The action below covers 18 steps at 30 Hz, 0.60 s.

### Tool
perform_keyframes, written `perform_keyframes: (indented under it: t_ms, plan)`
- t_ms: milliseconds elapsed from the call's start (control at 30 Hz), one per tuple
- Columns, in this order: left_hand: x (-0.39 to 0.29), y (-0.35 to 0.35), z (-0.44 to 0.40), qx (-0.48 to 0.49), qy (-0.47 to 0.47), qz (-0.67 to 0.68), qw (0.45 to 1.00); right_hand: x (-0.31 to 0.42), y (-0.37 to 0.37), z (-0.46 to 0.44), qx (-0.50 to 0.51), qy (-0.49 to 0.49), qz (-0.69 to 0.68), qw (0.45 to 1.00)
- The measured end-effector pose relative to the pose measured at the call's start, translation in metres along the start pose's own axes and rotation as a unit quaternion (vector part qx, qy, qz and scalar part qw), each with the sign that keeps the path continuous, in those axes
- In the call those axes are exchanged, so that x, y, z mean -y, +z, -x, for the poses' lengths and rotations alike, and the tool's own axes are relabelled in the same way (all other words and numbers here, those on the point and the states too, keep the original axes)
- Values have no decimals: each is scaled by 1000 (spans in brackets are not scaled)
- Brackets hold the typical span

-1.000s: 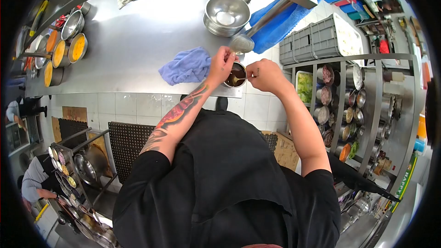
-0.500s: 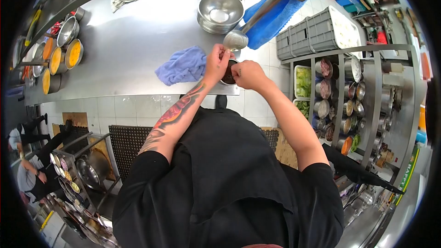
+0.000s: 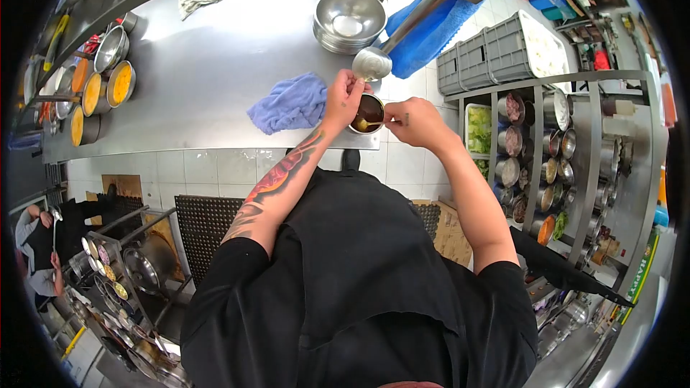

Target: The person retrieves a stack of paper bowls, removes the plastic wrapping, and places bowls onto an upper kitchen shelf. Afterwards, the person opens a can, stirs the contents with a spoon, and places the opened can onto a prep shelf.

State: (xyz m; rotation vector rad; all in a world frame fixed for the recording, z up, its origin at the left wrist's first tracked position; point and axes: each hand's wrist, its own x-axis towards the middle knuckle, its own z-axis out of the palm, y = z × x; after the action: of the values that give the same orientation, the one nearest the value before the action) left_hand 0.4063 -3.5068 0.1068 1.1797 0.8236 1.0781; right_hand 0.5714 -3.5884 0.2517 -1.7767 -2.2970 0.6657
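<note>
My left hand (image 3: 346,100) is closed, its fingertips pinching the lower edge of what looks like a round metal lid (image 3: 372,64), tilted up. Just below the lid is a small round metal container (image 3: 370,102) of dark brown sauce, near the front edge of the steel table. My right hand (image 3: 417,123) is closed on the handle of a small spoon (image 3: 371,124), whose bowl end dips into the dark sauce and carries something yellowish. To the left of my left hand lies a crumpled blue-purple cloth (image 3: 287,103).
Stacked steel bowls (image 3: 350,18) stand behind the lid. Pans of orange-yellow food (image 3: 121,84) sit at the left. At the right are a grey crate (image 3: 478,59) and a rack with several food containers (image 3: 510,140). Another person (image 3: 49,244) stands at far left.
My right hand has moved right, away from the container's middle, uncovering the sauce and the spoon. My left hand keeps its hold on the lid. The person at far left has changed posture.
</note>
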Motion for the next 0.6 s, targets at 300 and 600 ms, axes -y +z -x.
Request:
perform_keyframes:
  t_ms: [300, 600]
  plan:
    - [3, -1, 0, -3, -24, 32, 999, -8, -3, 7, -30, -6, -31, 999]
    - [4, 1, 1, -18, 1, 22, 1000, -10, 48, -20, -59, 7, 12, 998]
